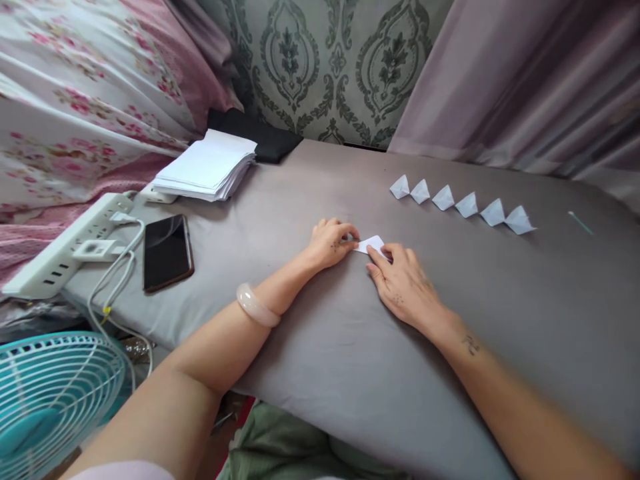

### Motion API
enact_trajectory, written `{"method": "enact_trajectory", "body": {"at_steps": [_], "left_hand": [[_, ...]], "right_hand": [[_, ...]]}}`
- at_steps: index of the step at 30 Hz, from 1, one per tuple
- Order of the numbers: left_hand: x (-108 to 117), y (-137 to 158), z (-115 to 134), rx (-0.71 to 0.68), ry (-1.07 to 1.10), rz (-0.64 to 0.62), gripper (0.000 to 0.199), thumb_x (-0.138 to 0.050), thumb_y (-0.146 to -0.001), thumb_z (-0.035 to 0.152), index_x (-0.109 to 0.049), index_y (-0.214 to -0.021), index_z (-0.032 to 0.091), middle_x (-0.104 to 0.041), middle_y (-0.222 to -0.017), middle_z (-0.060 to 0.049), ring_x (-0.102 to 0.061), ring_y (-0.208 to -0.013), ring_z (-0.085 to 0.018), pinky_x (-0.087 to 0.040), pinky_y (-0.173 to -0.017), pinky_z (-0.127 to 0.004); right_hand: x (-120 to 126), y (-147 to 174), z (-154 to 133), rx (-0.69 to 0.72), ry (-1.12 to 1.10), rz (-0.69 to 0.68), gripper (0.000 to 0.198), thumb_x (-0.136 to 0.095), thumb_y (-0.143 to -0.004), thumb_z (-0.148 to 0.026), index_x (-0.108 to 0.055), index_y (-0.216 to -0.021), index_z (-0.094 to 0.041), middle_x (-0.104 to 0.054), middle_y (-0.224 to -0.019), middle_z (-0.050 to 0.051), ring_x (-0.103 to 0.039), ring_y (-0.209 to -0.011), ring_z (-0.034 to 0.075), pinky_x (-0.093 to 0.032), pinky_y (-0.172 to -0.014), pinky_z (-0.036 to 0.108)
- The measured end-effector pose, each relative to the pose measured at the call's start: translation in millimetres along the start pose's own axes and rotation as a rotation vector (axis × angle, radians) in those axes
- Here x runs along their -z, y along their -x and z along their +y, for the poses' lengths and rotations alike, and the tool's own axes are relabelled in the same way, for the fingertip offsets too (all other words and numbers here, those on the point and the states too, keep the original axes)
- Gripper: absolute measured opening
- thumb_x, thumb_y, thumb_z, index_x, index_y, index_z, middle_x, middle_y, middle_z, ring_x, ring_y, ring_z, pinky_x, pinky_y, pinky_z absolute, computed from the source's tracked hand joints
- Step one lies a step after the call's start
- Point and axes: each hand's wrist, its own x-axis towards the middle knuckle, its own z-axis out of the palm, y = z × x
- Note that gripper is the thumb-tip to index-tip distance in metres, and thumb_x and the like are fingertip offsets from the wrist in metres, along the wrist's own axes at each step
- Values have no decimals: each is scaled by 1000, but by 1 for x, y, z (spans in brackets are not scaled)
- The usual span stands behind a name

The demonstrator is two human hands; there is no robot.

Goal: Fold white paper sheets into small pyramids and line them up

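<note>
Both hands press a small white paper piece [371,244] flat mid-table: left hand [330,243] pinching its left edge, right hand [403,283] fingers together on top. Six folded papers [463,203] far right. No readable writing.

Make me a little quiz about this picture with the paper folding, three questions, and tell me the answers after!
1. How many folded paper triangles stand in the row on the grey cloth?
2. True or false: the phone lies to the right of both hands.
3. Which does the left hand touch? A) the stack of white sheets B) the small white paper C) the power strip

Key
1. Six.
2. False: it lies left of them, beside the power strip.
3. B. The right hand presses the same paper too.
</note>
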Motion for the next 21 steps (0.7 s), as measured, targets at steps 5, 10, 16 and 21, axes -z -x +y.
{"method": "enact_trajectory", "body": {"at_steps": [5,10,16,21], "left_hand": [[7,1,-2,107,142,30,19,-57,-84,25,-73,-89,16,-64,-77,-4,-56,-77,-17,-44,-80,-31],[9,6,2,187,89,57,24,-60,-82,37,-74,-83,18,-66,-80,-6,-56,-85,-21,-42,-86,-37],[1,5,1,178,-29,47,18,-63,-81,38,-69,-83,21,-63,-91,-7,-52,-96,-26,-37,-90,-43],[-2,6,-2,155,-57,64,19,-62,-81,38,-65,-85,20,-62,-94,-7,-51,-96,-26,-37,-88,-42]], "right_hand": [[-1,-4,4,17,-29,16,46,-35,-96,-39,-57,-132,-20,-54,-115,17,-49,-102,31,-45,-87,46],[-3,-8,8,10,-84,16,44,-37,-95,-39,-59,-129,-23,-54,-114,15,-50,-100,29,-45,-85,46],[-2,-8,7,-7,-96,8,43,-38,-95,-38,-59,-129,-23,-54,-114,15,-49,-101,29,-45,-85,45],[-2,-9,8,8,-103,21,43,-37,-95,-38,-61,-127,-23,-54,-113,15,-50,-99,29,-45,-84,45]]}}
